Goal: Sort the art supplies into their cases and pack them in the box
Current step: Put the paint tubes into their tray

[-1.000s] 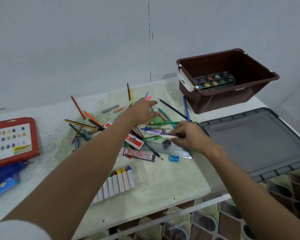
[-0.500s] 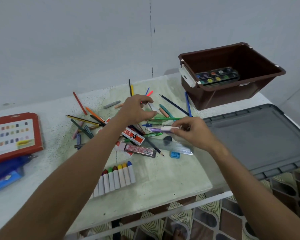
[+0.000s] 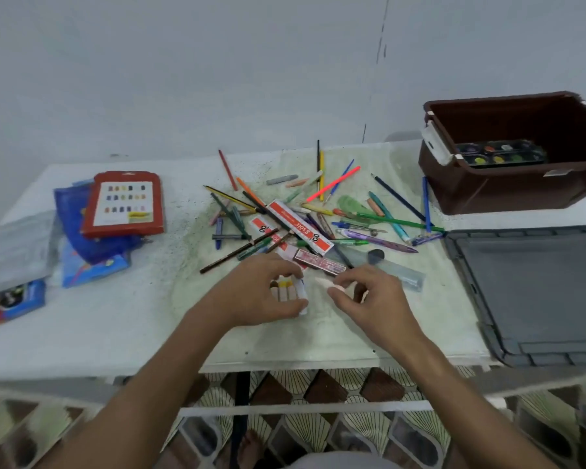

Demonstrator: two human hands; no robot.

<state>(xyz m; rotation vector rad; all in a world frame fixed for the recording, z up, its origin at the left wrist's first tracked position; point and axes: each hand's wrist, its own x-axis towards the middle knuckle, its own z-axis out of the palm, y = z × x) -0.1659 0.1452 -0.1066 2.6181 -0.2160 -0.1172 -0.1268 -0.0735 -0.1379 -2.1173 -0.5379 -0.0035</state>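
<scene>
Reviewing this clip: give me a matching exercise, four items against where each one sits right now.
Things:
1. paint palette
2. red case
3. grey lid
4. crayons

Places:
A. under the left hand
B. table's right end
C. inside the brown box
D. atop blue pouches, table's left

Pairs: 1-C, 2-D, 3-B, 4-A

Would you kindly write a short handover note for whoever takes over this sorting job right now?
Left hand grips the row of crayons. Right hand pinches a pale stick; I cannot tell what kind.
Done: paint palette is in the brown box.
Left: loose pencils and pens lie on the table; red case at left; grey lid off.
</scene>
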